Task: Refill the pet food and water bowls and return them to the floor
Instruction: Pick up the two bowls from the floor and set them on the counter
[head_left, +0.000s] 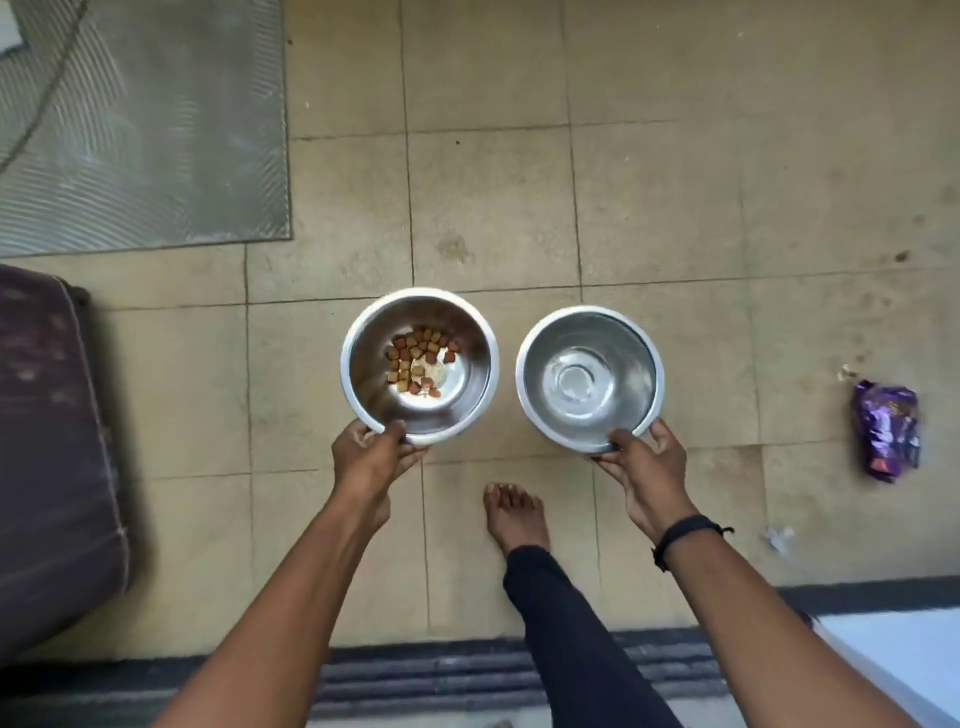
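Two steel bowls are held side by side above the tiled floor. The food bowl (363, 374) on the left has a small heap of brown kibble (418, 361) in its bottom. My left hand (370, 457) grips its near rim, thumb over the edge. The water bowl (590, 376) on the right holds clear water. My right hand (647, 467) grips its near rim the same way, and a black band sits on that wrist.
A purple pet food packet (887, 430) lies on the tiles at the right. A grey rug (140, 124) covers the far left, a dark cushion (52, 447) sits at the left, and a dark doormat (467, 675) is at my feet. My bare foot (514, 514) stands between the bowls.
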